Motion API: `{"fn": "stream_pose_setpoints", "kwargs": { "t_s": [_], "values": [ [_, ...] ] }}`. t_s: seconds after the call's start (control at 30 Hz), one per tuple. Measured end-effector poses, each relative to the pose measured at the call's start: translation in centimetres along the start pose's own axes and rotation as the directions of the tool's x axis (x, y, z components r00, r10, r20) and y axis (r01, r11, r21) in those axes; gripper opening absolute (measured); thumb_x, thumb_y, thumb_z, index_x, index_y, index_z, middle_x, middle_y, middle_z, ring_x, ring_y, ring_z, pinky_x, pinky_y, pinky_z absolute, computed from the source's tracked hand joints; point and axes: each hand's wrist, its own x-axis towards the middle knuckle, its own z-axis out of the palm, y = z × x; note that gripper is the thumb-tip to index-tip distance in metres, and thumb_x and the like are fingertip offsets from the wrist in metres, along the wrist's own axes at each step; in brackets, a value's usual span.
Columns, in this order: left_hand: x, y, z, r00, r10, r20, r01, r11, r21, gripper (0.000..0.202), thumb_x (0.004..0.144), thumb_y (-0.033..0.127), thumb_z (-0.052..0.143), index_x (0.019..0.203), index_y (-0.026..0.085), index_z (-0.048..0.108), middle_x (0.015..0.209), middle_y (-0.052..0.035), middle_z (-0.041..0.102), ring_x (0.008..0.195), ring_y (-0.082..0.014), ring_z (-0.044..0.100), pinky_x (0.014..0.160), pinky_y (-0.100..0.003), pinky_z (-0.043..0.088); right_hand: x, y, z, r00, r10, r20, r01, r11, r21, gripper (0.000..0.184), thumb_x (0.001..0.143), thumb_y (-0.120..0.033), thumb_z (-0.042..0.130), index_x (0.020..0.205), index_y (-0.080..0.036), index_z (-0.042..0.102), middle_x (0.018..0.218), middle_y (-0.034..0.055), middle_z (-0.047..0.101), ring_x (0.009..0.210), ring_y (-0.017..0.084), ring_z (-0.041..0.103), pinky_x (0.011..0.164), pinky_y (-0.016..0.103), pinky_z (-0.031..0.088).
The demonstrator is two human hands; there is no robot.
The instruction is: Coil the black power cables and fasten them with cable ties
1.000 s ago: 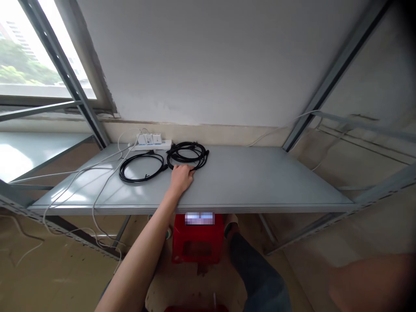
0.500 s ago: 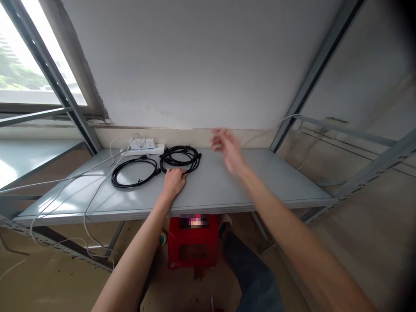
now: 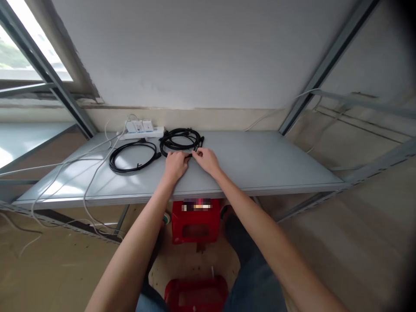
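Two coiled black cables lie on a grey metal shelf [image 3: 260, 160]. My left hand [image 3: 174, 165] rests closed on the near edge of the right coil [image 3: 180, 139], pinching its strand. My right hand [image 3: 205, 159] sits just beside it, fingertips pinched on the same coil's loose end. The left coil [image 3: 131, 157] lies untouched further left.
A white power strip [image 3: 141, 131] with white plugs sits at the back near the wall, white cords trailing off the shelf's left side. A red plastic stool [image 3: 195, 221] stands under the shelf. Metal frame posts rise at both sides; a window is at the left.
My right hand came in from the lower right, swung through the air and dropped onto the right coil beside my left hand. The view shifted slightly.
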Motion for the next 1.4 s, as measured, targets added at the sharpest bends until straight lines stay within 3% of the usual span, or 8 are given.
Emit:
{"fn": "stream_pose_setpoints", "kwargs": {
  "t_s": [0.3, 0.6, 1.07, 1.27, 1.4],
  "values": [
    [-0.2, -0.1, 0.0, 1.000, -0.002, -0.002, 0.002, 1.000, -0.018, 0.039, 0.104, 0.027, 0.047, 0.123, 0.025, 0.081, 0.118, -0.0138, 0.080, 0.115, -0.0336, 0.070, 0.100, -0.043, 0.043, -0.1, 1.1, 0.4, 0.995, -0.094, 0.035, 0.086, 0.980, 0.179, 0.020, 0.091, -0.028, 0.070, 0.072, -0.022, 0.067, 0.073, 0.0007, 0.071, 0.070, 0.017, 0.061, 0.068, 0.028, 0.042],
    [-0.4, 0.0, -0.2, 1.000, -0.013, 0.006, 0.013, 0.999, -0.037, 0.040, 0.104, 0.027, 0.047, 0.128, 0.023, 0.080, 0.119, -0.0143, 0.080, 0.120, -0.0343, 0.069, 0.103, -0.045, 0.044, 0.1, 2.0, 0.8, 0.994, -0.110, 0.009, 0.102, 0.946, 0.309, 0.010, 0.090, -0.027, 0.071, 0.082, -0.022, 0.070, 0.079, 0.0008, 0.074, 0.075, 0.018, 0.066, 0.072, 0.028, 0.047],
    [-0.2, -0.4, 0.4, 1.000, 0.004, -0.013, -0.005, 1.000, -0.020, 0.038, 0.104, 0.030, 0.049, 0.125, 0.024, 0.080, 0.122, -0.0135, 0.080, 0.118, -0.0347, 0.070, 0.101, -0.044, 0.044, 0.0, 1.4, 0.4, 0.984, -0.163, -0.072, 0.176, 0.948, 0.264, 0.008, 0.089, -0.017, 0.072, 0.082, -0.021, 0.070, 0.088, 0.0029, 0.074, 0.082, 0.018, 0.066, 0.082, 0.030, 0.049],
    [-0.4, -0.2, 0.2, 1.000, 0.000, -0.015, 0.000, 0.999, -0.032, 0.037, 0.104, 0.030, 0.049, 0.121, 0.024, 0.081, 0.122, -0.0134, 0.080, 0.118, -0.0345, 0.069, 0.102, -0.044, 0.043, 0.1, 1.3, 0.2, 0.988, -0.147, -0.044, 0.153, 0.952, 0.265, 0.007, 0.086, -0.018, 0.073, 0.080, -0.022, 0.069, 0.081, 0.0011, 0.071, 0.079, 0.018, 0.063, 0.079, 0.030, 0.048],
    [-0.4, -0.2, 0.2, 1.000, -0.015, -0.019, 0.014, 0.999, -0.038, 0.037, 0.104, 0.029, 0.049, 0.123, 0.023, 0.081, 0.119, -0.0140, 0.080, 0.119, -0.0353, 0.069, 0.102, -0.045, 0.043, 0.1, 1.3, 0.2, 0.979, -0.204, -0.023, 0.204, 0.952, 0.227, 0.010, 0.084, -0.014, 0.069, 0.078, -0.021, 0.066, 0.080, 0.0000, 0.068, 0.075, 0.017, 0.060, 0.076, 0.029, 0.046]
  ]
}}
